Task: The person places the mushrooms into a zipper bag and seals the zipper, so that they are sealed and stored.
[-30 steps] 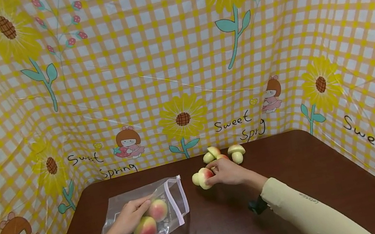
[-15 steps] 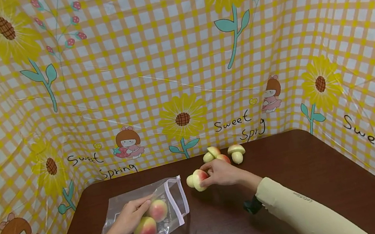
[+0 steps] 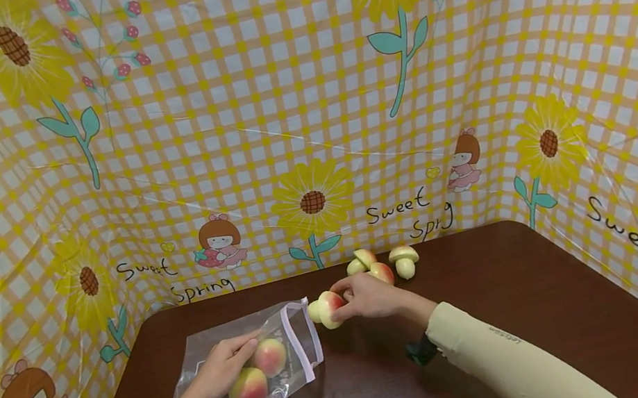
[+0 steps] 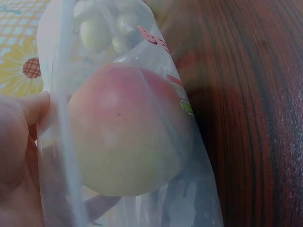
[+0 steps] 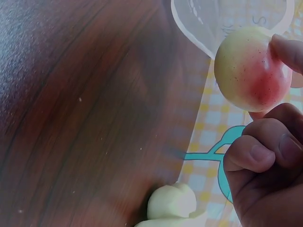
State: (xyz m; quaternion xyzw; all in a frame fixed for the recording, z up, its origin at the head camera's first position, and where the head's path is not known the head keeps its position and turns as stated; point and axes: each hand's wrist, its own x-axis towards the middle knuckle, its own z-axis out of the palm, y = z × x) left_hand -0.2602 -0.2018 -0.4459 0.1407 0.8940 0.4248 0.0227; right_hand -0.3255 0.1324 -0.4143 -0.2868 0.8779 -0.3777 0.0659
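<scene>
My left hand (image 3: 221, 370) holds a clear zip bag (image 3: 198, 349) lying at the left of the table, its white-edged mouth turned right. Two toy mushrooms show through the plastic: one lower (image 3: 248, 388), one nearer the mouth (image 3: 270, 356). In the left wrist view a red-and-cream mushroom cap (image 4: 128, 132) fills the middle, seen through the film. Between thumb and fingers, my right hand (image 3: 370, 296) pinches another toy mushroom (image 3: 330, 310) by its cap, stem pointing left at the bag mouth. The right wrist view shows its cap (image 5: 255, 71) in front of the bag opening (image 5: 196, 33).
Behind my right hand, more toy mushrooms lie near the table's back edge: a paler one (image 3: 404, 262) and a cluster of a cream one (image 3: 360, 261) and a redder one (image 3: 382, 272). A checked sunflower cloth (image 3: 306, 123) surrounds the dark wooden table (image 3: 502, 309).
My right hand has carried the pinched mushroom leftward, bringing its stem to the bag mouth. The left hand and the bag have stayed in place.
</scene>
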